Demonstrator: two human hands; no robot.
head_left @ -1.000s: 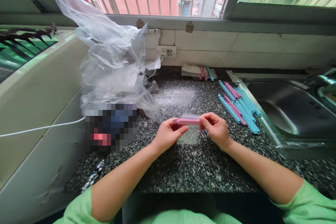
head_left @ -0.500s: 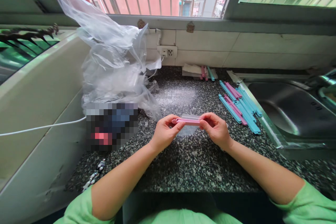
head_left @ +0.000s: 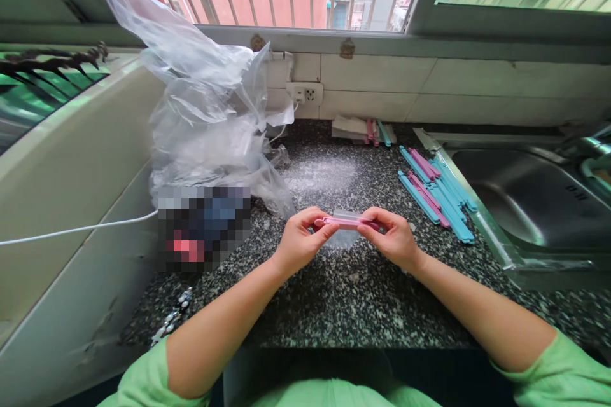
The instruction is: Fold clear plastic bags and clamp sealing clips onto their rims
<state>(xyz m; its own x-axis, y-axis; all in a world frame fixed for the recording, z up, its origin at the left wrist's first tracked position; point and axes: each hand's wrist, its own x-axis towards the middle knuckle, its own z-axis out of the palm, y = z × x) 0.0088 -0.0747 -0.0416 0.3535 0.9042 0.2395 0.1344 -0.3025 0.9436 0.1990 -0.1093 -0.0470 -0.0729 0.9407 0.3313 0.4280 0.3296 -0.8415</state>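
Between my two hands a pink bag-sealing clip [head_left: 347, 224] lies level across a small clear plastic bag [head_left: 344, 239]. Thumb and fingers of my left hand [head_left: 304, 238] pinch the clip's left end, where a rounded tip sticks out. My right hand [head_left: 392, 238] pinches the other end, its thumb pressed along the strip. Part of the bag shows above the clip and part hangs below it. The fingers hide both ends of the bag's edge, and I cannot tell whether the clip is fully closed.
Blue clips [head_left: 451, 211] and pink clips [head_left: 427, 197] lie by the steel sink [head_left: 515, 197] at right. A crumpled clear plastic bag [head_left: 205, 121] stands at back left beside a blurred-out dark object [head_left: 205, 222]. More clips rest near the wall under the socket [head_left: 305, 94].
My right thumb and fingers have shifted slightly left along the pink clip, and its right tip now shows past them. The left hand has barely moved.
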